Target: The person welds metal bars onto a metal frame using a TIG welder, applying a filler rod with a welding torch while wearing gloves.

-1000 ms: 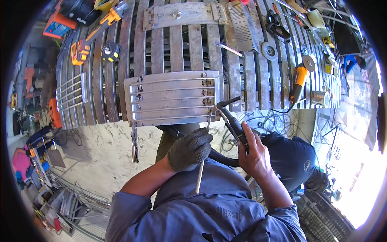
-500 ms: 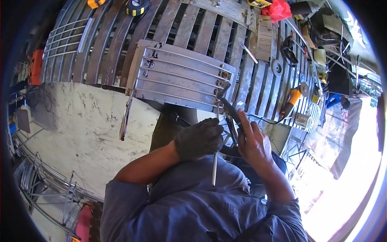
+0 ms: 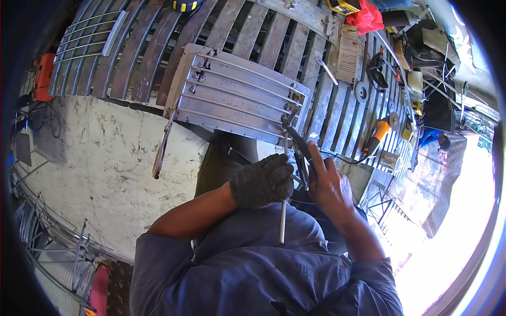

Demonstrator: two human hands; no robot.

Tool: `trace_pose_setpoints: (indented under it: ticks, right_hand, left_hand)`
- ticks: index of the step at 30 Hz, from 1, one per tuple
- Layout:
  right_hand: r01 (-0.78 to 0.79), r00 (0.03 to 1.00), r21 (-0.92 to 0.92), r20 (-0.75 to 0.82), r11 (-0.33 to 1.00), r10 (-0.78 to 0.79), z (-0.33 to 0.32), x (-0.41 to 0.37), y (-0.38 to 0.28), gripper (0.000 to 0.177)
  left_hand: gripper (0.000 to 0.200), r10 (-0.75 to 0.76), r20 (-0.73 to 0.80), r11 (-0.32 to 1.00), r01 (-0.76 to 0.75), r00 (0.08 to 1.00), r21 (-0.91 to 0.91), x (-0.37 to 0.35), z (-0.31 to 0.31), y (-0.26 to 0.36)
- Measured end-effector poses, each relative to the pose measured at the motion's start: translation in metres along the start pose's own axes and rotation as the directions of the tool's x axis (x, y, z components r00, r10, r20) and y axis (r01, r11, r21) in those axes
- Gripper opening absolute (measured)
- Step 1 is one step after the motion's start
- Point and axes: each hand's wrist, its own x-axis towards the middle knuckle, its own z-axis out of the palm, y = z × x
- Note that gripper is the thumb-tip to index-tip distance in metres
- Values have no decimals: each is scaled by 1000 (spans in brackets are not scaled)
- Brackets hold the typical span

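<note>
My left hand (image 3: 262,181), in a dark knitted glove, is closed round a thin metal rod (image 3: 283,224). The rod runs up toward the near edge of a flat metal plate (image 3: 226,84) and sticks out below my fist. My bare right hand (image 3: 332,187) grips a black welding torch (image 3: 300,142), its index finger stretched along the handle. The torch's angled head lies over the plate's near right corner, close to the rod's upper end. Several parallel bars (image 3: 237,108) lie across the plate, with dark marks near their ends.
The plate rests on a slatted metal bench (image 3: 263,31). At the right are an orange angle grinder (image 3: 377,138), a grinding disc (image 3: 361,92) and a red cloth (image 3: 367,18). A second barred frame (image 3: 113,37) sits at the left. A shiny bar (image 3: 162,152) overhangs the bench's near edge.
The view has shifted slightly, so the bench and its things sit a little differently. Both hands keep their grips, and the torch head stays at the plate's near right corner.
</note>
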Motion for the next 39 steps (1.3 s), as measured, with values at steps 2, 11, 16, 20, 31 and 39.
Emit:
trace_pose_setpoints:
  ticks: [2, 11, 16, 20, 31, 39]
  right_hand:
    - [2, 1000, -10, 2, 1000, -2, 0, 0, -2, 77]
    - [9, 1000, -12, 6, 1000, -9, 0, -1, -1, 78]
    - [-7, 1000, 16, 22, 1000, 7, 1, -2, 0, 79]
    - [-19, 999, 2, 36, 1000, 19, 3, -2, 0, 78]
    - [33, 997, 9, -68, 999, -33, 12, -3, -1, 69]
    - [-20, 995, 93, -92, 995, 29, -2, -7, -10, 73]
  left_hand:
    - [33, 0, 8, 1000, 0, 1000, 11, 0, -1, 1]
    - [34, 1, 28, 999, -2, 1000, 38, 0, -3, 4]
    - [35, -4, 20, 999, 3, 1000, 37, -3, 0, 4]
    - [35, -7, 31, 1000, 6, 1000, 18, -5, 1, 3]
    - [33, -97, -28, 993, 95, 995, -75, -4, 0, 0]
    - [27, -6, 22, 1000, 6, 1000, -10, 0, -7, -2]
